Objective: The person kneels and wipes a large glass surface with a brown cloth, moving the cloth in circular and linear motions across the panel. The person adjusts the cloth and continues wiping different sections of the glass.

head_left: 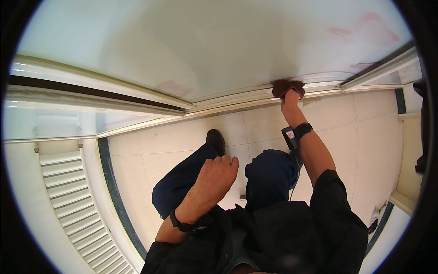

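In my right hand (291,98) is a dark red-brown cloth (283,87), pressed on the lower track (236,97) of a sliding door. Above the track rises a pale glossy door panel (212,44) with faint pink patterns. My left hand (219,173) hangs over my left thigh, its fingers curled and its back towards the camera; whether it holds anything is hidden. Both wrists wear black straps, and a small black device (289,134) sits at the right one.
A white slatted radiator (73,195) stands along the left wall. Door frame edges (95,99) jut out at the left, and another slanting frame edge (379,70) is at the right. Light floor tiles (267,121) lie beneath me, with a dark green border strip (118,202) at the left.
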`<action>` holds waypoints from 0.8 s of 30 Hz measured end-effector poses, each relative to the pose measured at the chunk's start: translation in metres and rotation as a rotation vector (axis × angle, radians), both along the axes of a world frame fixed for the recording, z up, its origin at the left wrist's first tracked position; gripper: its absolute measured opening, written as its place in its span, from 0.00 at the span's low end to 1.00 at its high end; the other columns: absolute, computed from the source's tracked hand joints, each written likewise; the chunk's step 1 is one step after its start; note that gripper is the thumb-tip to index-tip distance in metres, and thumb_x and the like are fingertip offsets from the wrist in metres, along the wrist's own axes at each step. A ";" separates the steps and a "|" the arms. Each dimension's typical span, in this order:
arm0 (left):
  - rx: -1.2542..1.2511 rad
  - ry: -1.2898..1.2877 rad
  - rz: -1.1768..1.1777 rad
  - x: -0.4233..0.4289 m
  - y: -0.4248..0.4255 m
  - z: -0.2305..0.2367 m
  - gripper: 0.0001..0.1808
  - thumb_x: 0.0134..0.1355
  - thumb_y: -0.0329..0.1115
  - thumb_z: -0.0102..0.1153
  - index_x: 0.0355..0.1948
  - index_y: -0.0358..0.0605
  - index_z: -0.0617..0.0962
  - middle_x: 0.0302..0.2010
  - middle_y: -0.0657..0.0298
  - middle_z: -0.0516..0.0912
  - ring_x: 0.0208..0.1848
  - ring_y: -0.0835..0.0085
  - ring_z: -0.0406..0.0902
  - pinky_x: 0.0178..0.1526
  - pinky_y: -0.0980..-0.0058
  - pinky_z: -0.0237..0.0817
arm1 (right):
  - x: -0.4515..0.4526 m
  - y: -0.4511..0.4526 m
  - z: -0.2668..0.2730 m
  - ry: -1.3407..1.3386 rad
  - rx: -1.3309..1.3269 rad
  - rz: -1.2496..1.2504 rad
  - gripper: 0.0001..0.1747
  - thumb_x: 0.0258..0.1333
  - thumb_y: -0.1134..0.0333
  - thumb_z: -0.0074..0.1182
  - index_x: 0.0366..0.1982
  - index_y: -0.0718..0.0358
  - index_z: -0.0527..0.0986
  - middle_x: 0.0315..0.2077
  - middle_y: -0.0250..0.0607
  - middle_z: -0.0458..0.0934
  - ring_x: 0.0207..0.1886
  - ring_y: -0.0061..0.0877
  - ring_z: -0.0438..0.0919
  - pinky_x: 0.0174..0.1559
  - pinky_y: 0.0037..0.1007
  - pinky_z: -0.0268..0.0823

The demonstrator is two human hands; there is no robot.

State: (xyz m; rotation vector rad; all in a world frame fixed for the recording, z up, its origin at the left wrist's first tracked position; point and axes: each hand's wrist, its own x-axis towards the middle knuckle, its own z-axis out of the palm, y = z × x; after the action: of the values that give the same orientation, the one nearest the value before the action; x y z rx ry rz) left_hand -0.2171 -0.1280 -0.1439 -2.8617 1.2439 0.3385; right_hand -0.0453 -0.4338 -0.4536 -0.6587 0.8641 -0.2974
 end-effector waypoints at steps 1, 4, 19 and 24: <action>0.002 0.005 0.009 0.000 0.002 -0.001 0.13 0.50 0.24 0.65 0.38 0.40 0.79 0.29 0.61 0.78 0.32 0.67 0.81 0.31 0.69 0.70 | 0.002 0.004 -0.018 0.035 0.047 0.033 0.19 0.70 0.62 0.56 0.60 0.52 0.72 0.55 0.30 0.78 0.57 0.24 0.76 0.57 0.33 0.72; 0.015 0.016 0.030 0.002 0.006 -0.002 0.13 0.49 0.24 0.66 0.38 0.40 0.79 0.29 0.61 0.78 0.33 0.67 0.81 0.32 0.69 0.70 | 0.012 0.015 -0.045 0.108 0.169 0.043 0.17 0.69 0.63 0.55 0.58 0.50 0.72 0.53 0.29 0.79 0.56 0.26 0.78 0.54 0.34 0.75; -0.028 0.055 0.054 -0.010 0.006 0.003 0.11 0.53 0.25 0.62 0.39 0.41 0.77 0.31 0.60 0.77 0.33 0.66 0.79 0.34 0.68 0.67 | 0.004 0.048 0.271 -0.697 -1.052 -0.154 0.19 0.64 0.71 0.62 0.54 0.65 0.70 0.50 0.34 0.75 0.55 0.24 0.73 0.61 0.30 0.64; -0.034 0.039 0.076 -0.010 0.011 0.001 0.11 0.53 0.24 0.62 0.38 0.41 0.77 0.30 0.60 0.78 0.33 0.66 0.79 0.34 0.67 0.67 | 0.034 0.033 0.310 -0.860 -1.285 -0.190 0.24 0.59 0.76 0.64 0.55 0.64 0.70 0.53 0.39 0.76 0.56 0.26 0.73 0.64 0.34 0.63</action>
State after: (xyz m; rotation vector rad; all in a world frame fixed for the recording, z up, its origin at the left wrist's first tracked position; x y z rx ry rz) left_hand -0.2273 -0.1170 -0.1425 -2.9507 1.1604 0.3792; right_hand -0.0116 -0.4007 -0.1438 -1.4624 -0.2149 -1.2478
